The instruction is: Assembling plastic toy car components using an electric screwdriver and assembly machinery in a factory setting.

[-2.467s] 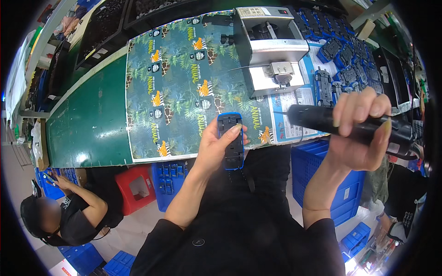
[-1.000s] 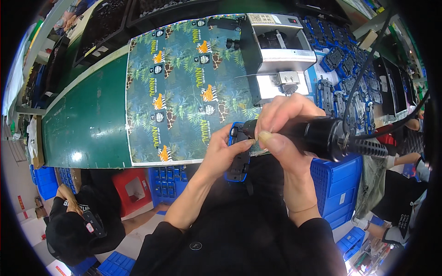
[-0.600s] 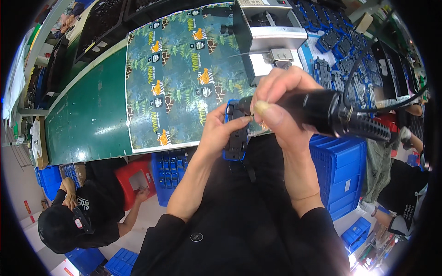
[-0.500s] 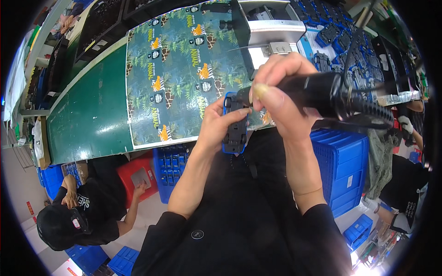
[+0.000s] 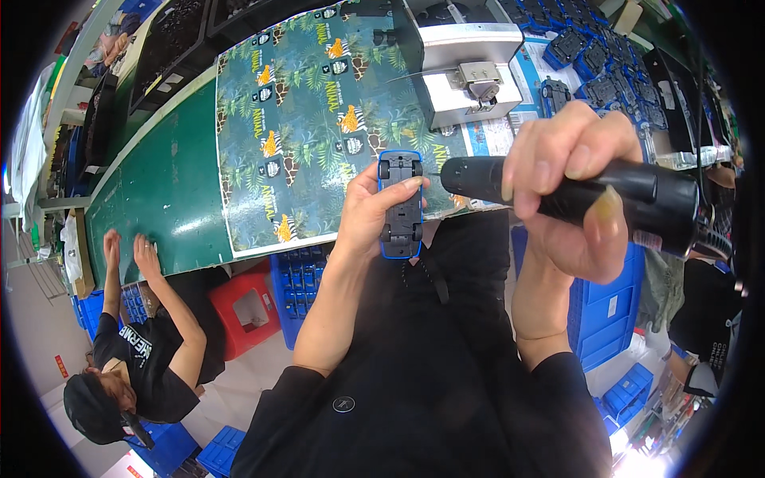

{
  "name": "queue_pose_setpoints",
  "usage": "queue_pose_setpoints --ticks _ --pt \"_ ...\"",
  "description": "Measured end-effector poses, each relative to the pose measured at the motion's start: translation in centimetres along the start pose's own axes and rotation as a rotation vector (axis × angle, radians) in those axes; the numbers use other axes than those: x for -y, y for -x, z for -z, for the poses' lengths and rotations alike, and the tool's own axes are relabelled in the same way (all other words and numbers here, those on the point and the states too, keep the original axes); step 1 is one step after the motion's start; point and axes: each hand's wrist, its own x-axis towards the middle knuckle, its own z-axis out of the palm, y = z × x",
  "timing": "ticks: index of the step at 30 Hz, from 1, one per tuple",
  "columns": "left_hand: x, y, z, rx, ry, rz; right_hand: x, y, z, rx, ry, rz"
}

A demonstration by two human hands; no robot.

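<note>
My left hand [image 5: 362, 213] holds a blue toy car [image 5: 402, 213] upside down over the bench's near edge, its black underside facing up. The thumb lies across the underside and the fingers wrap the left side. To the right, my right hand [image 5: 570, 159] is wrapped round a black electric screwdriver [image 5: 475, 176]. Its thin bit points left toward the car's upper right corner, with a small gap between them. A cord leaves the screwdriver's rear end.
A patterned sheet [image 5: 303, 143] covers part of the green bench [image 5: 167, 199]. Beyond my hands stands a metal box-shaped device [image 5: 472, 80]. Many blue-and-black toy cars [image 5: 610, 68] lie at the far right. A blue crate [image 5: 610, 311] stands below right; a co-worker [image 5: 143, 350] sits at left.
My right hand has drawn the screwdriver right, away from the car. The car now stands straighter in my left hand. The co-worker at left has raised both hands to the bench.
</note>
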Motion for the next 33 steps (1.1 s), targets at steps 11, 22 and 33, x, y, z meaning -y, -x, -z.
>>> queue_pose_setpoints --ticks 11,22,33 --pt "-0.1 -0.5 -0.1 -0.016 -0.030 -0.003 0.0 0.8 1.6 0.023 0.071 -0.045" --pt "-0.3 -0.4 -0.1 -0.020 -0.008 0.043 0.5 -0.4 7.3 -0.296 0.351 0.085" --pt "-0.2 -0.6 -0.3 -0.020 -0.025 0.002 -1.5 -0.6 12.2 -0.486 0.381 0.101"
